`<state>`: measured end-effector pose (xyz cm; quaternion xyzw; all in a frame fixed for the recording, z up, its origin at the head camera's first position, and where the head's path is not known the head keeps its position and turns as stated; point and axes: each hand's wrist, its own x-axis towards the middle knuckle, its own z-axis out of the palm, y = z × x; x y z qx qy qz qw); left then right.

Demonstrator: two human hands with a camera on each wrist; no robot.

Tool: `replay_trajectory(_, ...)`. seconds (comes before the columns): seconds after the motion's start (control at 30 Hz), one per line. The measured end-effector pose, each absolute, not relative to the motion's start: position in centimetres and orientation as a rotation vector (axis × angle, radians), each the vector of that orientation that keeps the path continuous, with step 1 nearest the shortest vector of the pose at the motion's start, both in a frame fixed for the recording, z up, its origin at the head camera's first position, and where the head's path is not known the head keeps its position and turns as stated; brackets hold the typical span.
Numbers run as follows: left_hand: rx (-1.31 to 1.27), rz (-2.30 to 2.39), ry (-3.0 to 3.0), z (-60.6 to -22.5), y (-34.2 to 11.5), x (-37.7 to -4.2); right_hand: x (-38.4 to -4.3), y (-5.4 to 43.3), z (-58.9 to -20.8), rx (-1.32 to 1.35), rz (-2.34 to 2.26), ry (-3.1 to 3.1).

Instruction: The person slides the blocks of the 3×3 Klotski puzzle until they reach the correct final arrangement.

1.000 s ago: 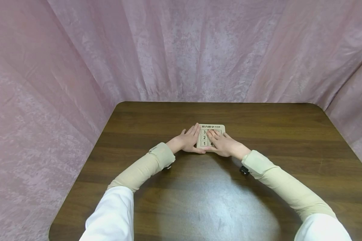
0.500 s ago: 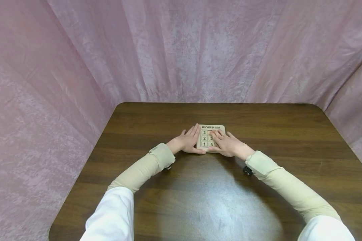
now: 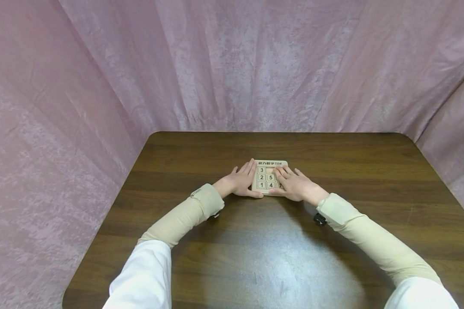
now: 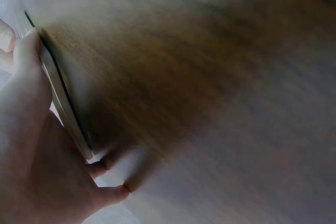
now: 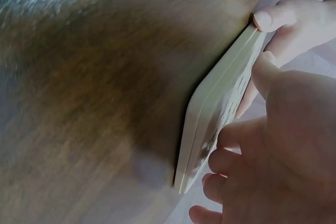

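A pale number slide puzzle (image 3: 261, 192) lies flat on the table, dark printed characters along its far edge. Tiles 3, 2, 1, 5 and 4 show, 7 only partly; a gap without a tile sits at the top middle. My left hand (image 3: 241, 180) rests along the puzzle's left side, fingers straight, thumb at its near edge. My right hand (image 3: 297, 186) lies over the right column, its fingertips on the tiles and hiding most of them. In the right wrist view the right fingers (image 5: 226, 161) are slightly bent above the puzzle's face (image 5: 202, 124).
The brown wooden table (image 3: 193, 150) reaches out on all sides of the puzzle. A pink curtain (image 3: 232, 64) hangs behind its far edge and at the sides. Light glares off the near middle of the tabletop.
My right hand has slid to the right across the puzzle, uncovering the 5 and 4 tiles and the top middle gap. The left hand has stayed in place.
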<state>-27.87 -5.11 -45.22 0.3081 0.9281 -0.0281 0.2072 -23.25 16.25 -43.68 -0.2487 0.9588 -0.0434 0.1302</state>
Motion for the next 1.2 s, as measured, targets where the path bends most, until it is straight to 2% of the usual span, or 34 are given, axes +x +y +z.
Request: replay_trajectory(1.2, 0.852, -0.073, 2.584, -45.29, -5.12, -27.85, -23.38, 15.58, -43.14, -0.726, -0.124, 2.733)
